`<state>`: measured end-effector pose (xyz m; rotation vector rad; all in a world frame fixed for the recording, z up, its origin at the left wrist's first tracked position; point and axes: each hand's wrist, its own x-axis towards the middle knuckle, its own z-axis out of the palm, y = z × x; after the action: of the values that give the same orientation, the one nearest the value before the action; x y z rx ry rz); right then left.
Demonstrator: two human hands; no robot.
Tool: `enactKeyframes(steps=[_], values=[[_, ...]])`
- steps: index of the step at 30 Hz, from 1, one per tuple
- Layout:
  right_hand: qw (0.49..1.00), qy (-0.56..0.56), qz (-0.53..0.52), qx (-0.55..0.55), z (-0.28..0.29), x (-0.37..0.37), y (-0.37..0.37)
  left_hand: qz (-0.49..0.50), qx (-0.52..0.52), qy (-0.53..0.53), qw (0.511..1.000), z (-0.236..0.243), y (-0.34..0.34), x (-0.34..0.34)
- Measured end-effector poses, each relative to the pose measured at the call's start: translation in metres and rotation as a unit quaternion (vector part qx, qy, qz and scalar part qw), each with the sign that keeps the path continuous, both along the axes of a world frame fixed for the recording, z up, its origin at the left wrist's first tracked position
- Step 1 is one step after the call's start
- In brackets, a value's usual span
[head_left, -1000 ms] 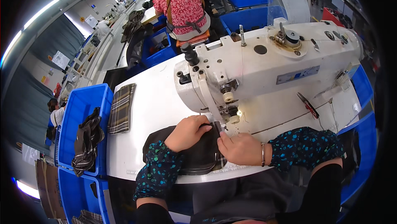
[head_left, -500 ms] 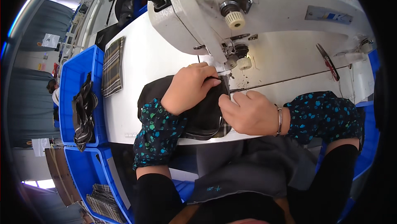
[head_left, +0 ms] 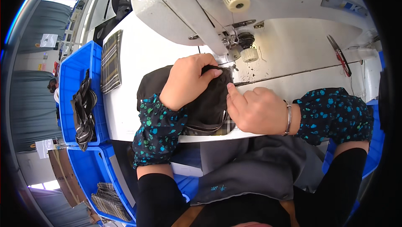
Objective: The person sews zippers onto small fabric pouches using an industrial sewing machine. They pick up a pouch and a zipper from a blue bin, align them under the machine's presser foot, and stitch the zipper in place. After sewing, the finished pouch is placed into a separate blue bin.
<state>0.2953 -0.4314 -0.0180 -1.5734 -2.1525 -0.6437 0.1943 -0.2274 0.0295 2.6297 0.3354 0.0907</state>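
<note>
A dark brown fabric piece [head_left: 205,97] lies flat on the white sewing table, with a metal zipper [head_left: 209,128] curving along its near right corner. Plaid cloth [head_left: 228,125] shows from beneath that corner. My left hand [head_left: 188,80] is closed over the far edge of the fabric, thumb and fingers pinching it close to the sewing machine's presser foot area. At the right edge, my right hand [head_left: 261,110] has its fingers curled in, the index fingertip against the cloth; its thumb is hidden. The needle and foot of the white sewing machine [head_left: 180,13] are partly hidden.
Thread snips [head_left: 341,57] lie at the right of the table. A folded plaid piece [head_left: 112,61] is at the left edge. Beside the table stand a blue bin [head_left: 65,101] with dark strips [head_left: 83,111] and another blue bin [head_left: 79,164] with plaid pieces [head_left: 109,202].
My view has shifted closer to the machine. The right index finger has straightened a little along the fabric edge, and more plaid shows by the zipper. The left hand keeps its pinch.
</note>
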Motion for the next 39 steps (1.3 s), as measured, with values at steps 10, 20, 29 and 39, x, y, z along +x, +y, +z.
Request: enactKeyframes(steps=[10,20,29,39], values=[[1.0,-0.003,-0.01,-0.005,0.003,0.001,0.0,0.044,0.009,0.0,0.999,-0.005,-0.005,0.003],[1.0,0.001,-0.018,-0.024,0.003,0.001,-0.001,0.06,0.056,-0.018,0.996,-0.006,-0.011,0.003],[0.999,0.028,-0.017,-0.039,0.002,0.0,-0.001,0.051,0.106,-0.009,0.993,-0.012,-0.017,0.001],[0.999,0.031,-0.038,-0.011,0.002,0.026,0.02,0.079,0.075,-0.055,0.993,-0.031,0.013,0.027]])
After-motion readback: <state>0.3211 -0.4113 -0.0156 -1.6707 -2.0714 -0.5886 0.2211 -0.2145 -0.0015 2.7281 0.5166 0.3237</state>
